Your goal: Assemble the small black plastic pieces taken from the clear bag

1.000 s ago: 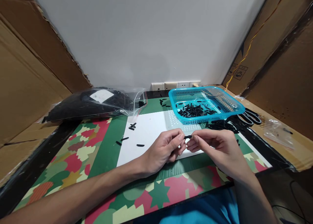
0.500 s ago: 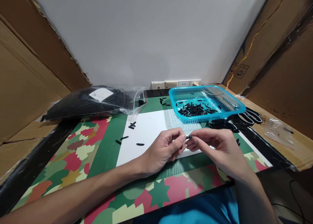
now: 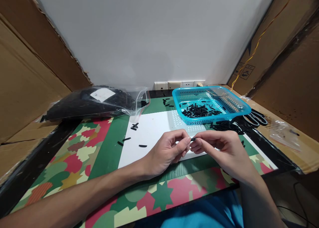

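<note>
Head view: a small black piece is pinched at its two ends between the fingertips of the left hand and the right hand, both closed on it, just above the near edge of the white sheet. More black pieces are seen loose on the sheet and heaped in the blue basket behind the hands. A clear bag of black parts is laid at far left; scissors are lying right of the basket.

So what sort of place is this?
Probably a small makeshift workbench for hand assembly or sorting: cardboard walls box in the table, a blue basket holds small black parts, and a bag of more lies beside it.
</note>
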The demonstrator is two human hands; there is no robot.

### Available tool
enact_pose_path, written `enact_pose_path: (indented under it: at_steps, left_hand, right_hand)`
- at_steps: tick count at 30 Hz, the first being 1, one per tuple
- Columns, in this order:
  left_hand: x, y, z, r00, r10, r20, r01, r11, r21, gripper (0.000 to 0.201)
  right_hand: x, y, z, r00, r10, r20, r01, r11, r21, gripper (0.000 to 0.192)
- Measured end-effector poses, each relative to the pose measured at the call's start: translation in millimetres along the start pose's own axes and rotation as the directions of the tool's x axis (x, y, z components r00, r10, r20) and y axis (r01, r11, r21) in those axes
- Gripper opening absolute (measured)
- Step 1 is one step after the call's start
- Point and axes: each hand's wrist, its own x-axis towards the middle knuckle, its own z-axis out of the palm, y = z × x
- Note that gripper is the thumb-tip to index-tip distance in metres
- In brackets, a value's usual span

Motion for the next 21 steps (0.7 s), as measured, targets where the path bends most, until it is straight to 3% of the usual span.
enact_pose_path:
  at_steps: [12, 21]
  left_hand:
    - [0.5, 0.8, 0.5, 1.000, 0.013, 0.008, -0.013, 1.000, 0.015, 0.040]
    - [0.9, 3.1, 1.9, 1.000, -0.013, 0.002, 0.013, 1.000, -0.025, 0.040]
  right_hand:
    - [-0.9, -0.1, -0.3, 0.998, -0.010, 0.055, 0.013, 0.998, -0.054, 0.025]
    - [1.6, -0.5, 1.8, 0.999, 0.050, 0.006, -0.050, 0.997, 0.066, 0.025]
